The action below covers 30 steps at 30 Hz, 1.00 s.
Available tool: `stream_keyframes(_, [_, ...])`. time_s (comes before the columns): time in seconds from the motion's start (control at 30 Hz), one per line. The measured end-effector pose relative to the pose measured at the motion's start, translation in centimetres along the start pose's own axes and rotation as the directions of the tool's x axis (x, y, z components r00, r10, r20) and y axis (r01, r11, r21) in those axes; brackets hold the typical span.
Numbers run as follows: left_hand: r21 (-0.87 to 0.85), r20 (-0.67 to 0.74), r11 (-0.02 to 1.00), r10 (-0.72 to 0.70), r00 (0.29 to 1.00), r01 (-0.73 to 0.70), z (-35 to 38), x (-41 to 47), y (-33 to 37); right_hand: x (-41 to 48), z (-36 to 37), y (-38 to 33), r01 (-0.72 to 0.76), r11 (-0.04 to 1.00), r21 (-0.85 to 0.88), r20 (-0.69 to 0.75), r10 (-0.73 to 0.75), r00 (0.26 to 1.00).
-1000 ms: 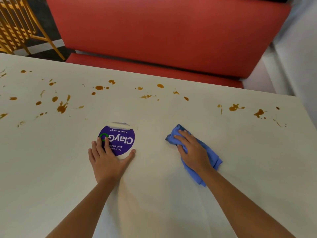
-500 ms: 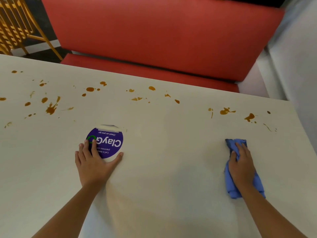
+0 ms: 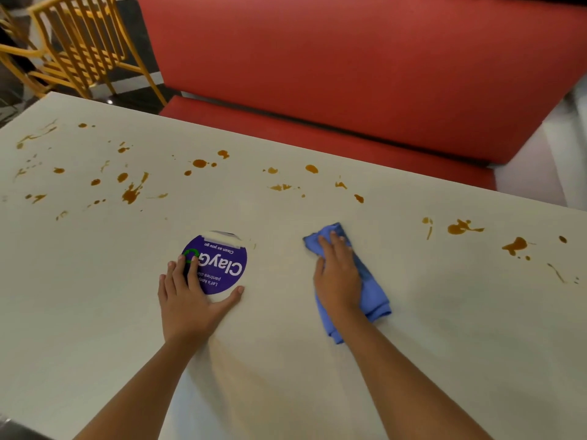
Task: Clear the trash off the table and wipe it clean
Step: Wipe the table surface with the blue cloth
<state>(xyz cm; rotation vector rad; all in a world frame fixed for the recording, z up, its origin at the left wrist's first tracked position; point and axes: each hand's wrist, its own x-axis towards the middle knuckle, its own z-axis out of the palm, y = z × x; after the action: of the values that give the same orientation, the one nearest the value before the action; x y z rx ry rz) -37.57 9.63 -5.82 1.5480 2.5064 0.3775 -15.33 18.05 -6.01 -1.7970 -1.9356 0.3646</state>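
Observation:
A white table [image 3: 95, 312] carries brown sauce splatters [image 3: 130, 195] along its far half, from the left corner to the right edge. My right hand [image 3: 338, 277] lies flat on a folded blue cloth [image 3: 371, 290] and presses it to the table near the middle. My left hand [image 3: 187, 296] rests flat with spread fingers on the near edge of a round purple sticker [image 3: 222, 268] stuck to the tabletop.
A red bench seat [image 3: 349, 74] runs behind the table's far edge. A yellow slatted chair [image 3: 76, 46] stands at the far left. A pale wall [image 3: 568, 160] is at the right.
My right hand slid the blue cloth out to the right half a second ago and has now swept it back left to the middle. My left hand has stayed on the sticker.

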Motion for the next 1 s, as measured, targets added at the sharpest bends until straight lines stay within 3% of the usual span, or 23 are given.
stream_keyframes(0.07, [0.001, -0.004, 1.0, 0.003, 1.0, -0.003, 0.1, 0.0, 0.0, -1.0, 0.5, -1.4, 0.064, 0.997, 0.046, 0.084, -0.068, 0.994])
stream_keyframes(0.2, [-0.016, -0.005, 1.0, 0.003, 1.0, -0.004, -0.1, 0.0, -0.1, -3.2, -0.7, 0.3, 0.295, 0.952, 0.083, 0.098, -0.302, 0.948])
stream_keyframes(0.3, [-0.017, 0.012, 1.0, 0.006, 1.0, -0.005, -0.1, -0.1, 0.0, -3.4, -2.1, 2.6, 0.327, 0.936, 0.13, 0.108, -0.341, 0.934])
stream_keyframes(0.4, [-0.045, 0.045, 0.998, 0.038, 0.998, -0.036, -0.7, 0.1, -0.5, -2.7, -2.5, 3.5, 0.233, 0.966, 0.109, 0.092, -0.244, 0.966])
stream_keyframes(0.53, [-0.165, 0.012, 0.982, 0.1, 0.995, -0.097, -3.2, 1.5, -3.9, -0.6, -0.7, 0.7, -0.035, 0.996, 0.084, 0.016, 0.034, 0.999])
stream_keyframes(0.63, [-0.112, -0.008, 0.988, 0.109, 0.994, -0.109, -5.1, 3.1, -8.2, 0.7, 1.4, -4.0, -0.359, 0.926, 0.116, -0.058, 0.367, 0.928])
stream_keyframes(0.7, [-0.066, -0.004, 0.994, 0.093, 0.996, -0.093, -6.3, 4.4, -11.5, 1.8, 2.9, -6.8, -0.46, 0.881, 0.114, -0.074, 0.469, 0.88])
stream_keyframes(0.87, [0.008, -0.007, 0.999, 0.041, 0.999, -0.041, -9.0, 8.1, -19.3, 4.8, 5.9, -13.0, -0.454, 0.879, 0.143, 0.043, 0.453, 0.89])
stream_keyframes(1.0, [0.05, 0.018, 0.998, -0.037, 0.999, 0.036, -10.7, 10.6, -24.2, 4.2, 8.6, -18.5, -0.229, 0.973, 0.011, 0.172, 0.224, 0.959])
